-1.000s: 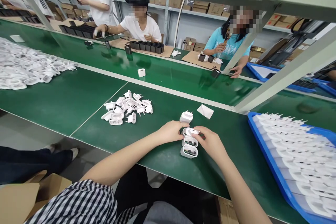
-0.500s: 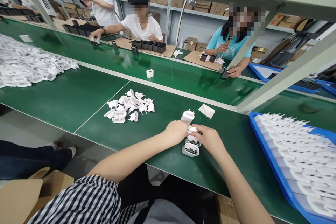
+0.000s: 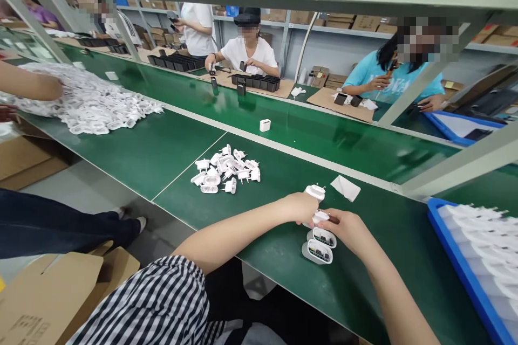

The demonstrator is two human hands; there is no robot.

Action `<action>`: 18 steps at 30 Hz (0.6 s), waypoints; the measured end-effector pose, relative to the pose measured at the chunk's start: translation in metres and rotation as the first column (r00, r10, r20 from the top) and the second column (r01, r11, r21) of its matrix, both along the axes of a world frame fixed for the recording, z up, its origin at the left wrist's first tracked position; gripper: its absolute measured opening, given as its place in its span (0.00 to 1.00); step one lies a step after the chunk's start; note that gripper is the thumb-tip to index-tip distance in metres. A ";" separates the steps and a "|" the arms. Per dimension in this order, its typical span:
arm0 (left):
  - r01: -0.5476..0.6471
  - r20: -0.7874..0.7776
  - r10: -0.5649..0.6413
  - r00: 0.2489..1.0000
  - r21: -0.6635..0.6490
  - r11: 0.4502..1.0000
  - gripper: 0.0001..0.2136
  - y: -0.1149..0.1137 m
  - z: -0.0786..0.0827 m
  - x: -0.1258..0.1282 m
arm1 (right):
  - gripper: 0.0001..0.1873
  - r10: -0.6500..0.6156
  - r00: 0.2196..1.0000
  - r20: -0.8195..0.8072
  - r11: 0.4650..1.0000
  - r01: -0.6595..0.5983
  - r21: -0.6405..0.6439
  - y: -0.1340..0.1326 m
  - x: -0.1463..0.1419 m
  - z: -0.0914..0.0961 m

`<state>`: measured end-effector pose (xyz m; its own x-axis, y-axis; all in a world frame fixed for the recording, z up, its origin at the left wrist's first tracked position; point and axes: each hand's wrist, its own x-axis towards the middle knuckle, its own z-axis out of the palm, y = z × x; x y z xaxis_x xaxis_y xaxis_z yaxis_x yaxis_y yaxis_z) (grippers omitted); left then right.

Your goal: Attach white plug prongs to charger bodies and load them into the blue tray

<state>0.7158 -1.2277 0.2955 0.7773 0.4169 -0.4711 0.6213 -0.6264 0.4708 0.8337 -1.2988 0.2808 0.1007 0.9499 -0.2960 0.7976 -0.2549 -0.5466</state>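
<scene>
My left hand [image 3: 304,207] is closed around a white plug charger [image 3: 321,216], its fingers mostly hidden behind the back of the hand. On the same charger, from the right side, my right hand [image 3: 348,227] has its thumb and fingers pinched at the top end. Just beyond my left hand stands a closed white charger [image 3: 314,192] with its pins up. Nearer to me, two open white charger housings [image 3: 318,252] show circuit parts inside, standing side by side. A loose group of white plug caps [image 3: 226,166] with pins lies to the left.
On the right is a blue tray [image 3: 453,248] full of white chargers. A large heap of white casings [image 3: 101,102] covers the far left, with another person's arm [image 3: 32,81] over it. A white piece [image 3: 265,125] sits on the green belt [image 3: 324,143]. Co-workers sit opposite.
The view has swung left, so everything appears further right. Another person's arm has come into view over the heap. Both my hands stay on the charger.
</scene>
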 end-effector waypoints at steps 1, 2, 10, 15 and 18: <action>0.017 -0.015 -0.016 1.000 0.012 1.000 0.05 0.000 0.000 0.001 | 0.08 -0.006 1.000 -0.003 1.000 0.006 -0.012 0.000 0.000 -0.001; 0.024 -0.028 -0.023 0.999 0.035 0.999 0.05 -0.001 0.000 0.003 | 0.08 -0.013 1.000 -0.003 1.000 0.013 -0.020 0.000 0.001 -0.001; -0.262 0.149 0.228 0.962 0.270 0.927 0.12 -0.008 -0.013 -0.033 | 0.10 -0.008 0.997 0.078 0.986 -0.005 0.168 0.007 0.004 -0.008; -0.478 0.183 0.469 0.864 0.589 0.652 0.17 0.023 -0.027 -0.085 | 0.18 -0.048 0.995 0.081 0.964 0.025 0.265 0.006 0.008 -0.015; -0.396 0.175 0.364 0.915 0.569 0.721 0.15 0.039 -0.035 -0.098 | 0.23 -0.124 0.986 0.110 0.939 0.081 0.333 -0.007 0.010 -0.011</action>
